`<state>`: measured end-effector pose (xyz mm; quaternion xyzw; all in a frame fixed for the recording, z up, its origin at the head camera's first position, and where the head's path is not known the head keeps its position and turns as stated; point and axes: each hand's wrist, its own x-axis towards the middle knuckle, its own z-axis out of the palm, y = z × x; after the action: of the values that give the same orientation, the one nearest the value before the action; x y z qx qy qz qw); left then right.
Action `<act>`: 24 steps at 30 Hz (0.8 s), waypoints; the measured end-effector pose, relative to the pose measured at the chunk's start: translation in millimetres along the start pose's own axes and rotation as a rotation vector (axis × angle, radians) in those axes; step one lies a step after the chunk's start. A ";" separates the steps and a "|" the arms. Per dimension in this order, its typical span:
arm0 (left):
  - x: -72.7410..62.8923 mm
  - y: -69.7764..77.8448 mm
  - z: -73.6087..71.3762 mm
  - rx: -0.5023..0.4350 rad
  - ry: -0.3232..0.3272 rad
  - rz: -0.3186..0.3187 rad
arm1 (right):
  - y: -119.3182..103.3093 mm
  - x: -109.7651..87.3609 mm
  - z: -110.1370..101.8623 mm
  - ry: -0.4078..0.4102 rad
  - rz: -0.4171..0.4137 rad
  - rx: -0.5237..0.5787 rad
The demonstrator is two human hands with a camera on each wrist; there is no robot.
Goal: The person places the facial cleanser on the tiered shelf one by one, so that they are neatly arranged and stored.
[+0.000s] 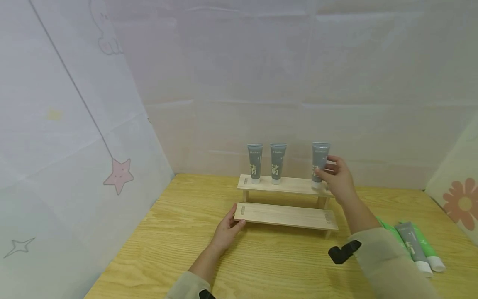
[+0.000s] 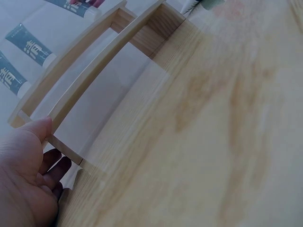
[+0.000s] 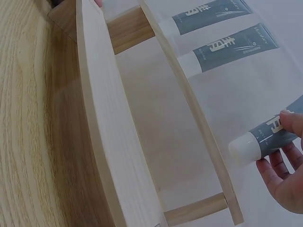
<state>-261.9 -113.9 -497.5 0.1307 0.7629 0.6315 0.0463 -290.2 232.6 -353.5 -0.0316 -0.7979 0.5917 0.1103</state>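
My right hand (image 1: pixel 337 180) pinches a grey squeeze tube (image 1: pixel 320 160) with its white cap down, at the right end of the upper board (image 1: pixel 287 185) of a two-step wooden display rack. In the right wrist view the tube's cap (image 3: pixel 245 148) is by the board's edge; whether it touches the wood I cannot tell. Two matching grey tubes (image 1: pixel 255 162) (image 1: pixel 277 162) stand caps down on that board's left part. My left hand (image 1: pixel 225 230) grips the left end of the lower board (image 1: pixel 285 216), thumb against its front edge; the left wrist view shows fingers (image 2: pixel 59 172) below the board.
On the table (image 1: pixel 149 249) at the right, another grey tube (image 1: pixel 412 245) lies among green tubes (image 1: pixel 427 247), partly behind my right sleeve (image 1: pixel 388 257). A pale sheet (image 1: pixel 239 83) hangs behind the rack, and a printed one (image 1: pixel 74 145) borders the left side.
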 end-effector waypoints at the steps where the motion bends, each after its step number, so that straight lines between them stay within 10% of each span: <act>1: -0.3 0.0 -0.1 -0.001 -0.001 -0.002 | -0.2 0.2 0.8 -0.004 0.003 0.001; 24: 0.4 -2.7 0.0 -0.007 -0.001 0.011 | -7.4 9.1 36.5 -0.032 -0.001 0.003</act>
<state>-262.7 -114.3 -500.1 0.1350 0.7601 0.6341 0.0438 -306.3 197.9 -355.3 -0.0216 -0.7988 0.5932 0.0980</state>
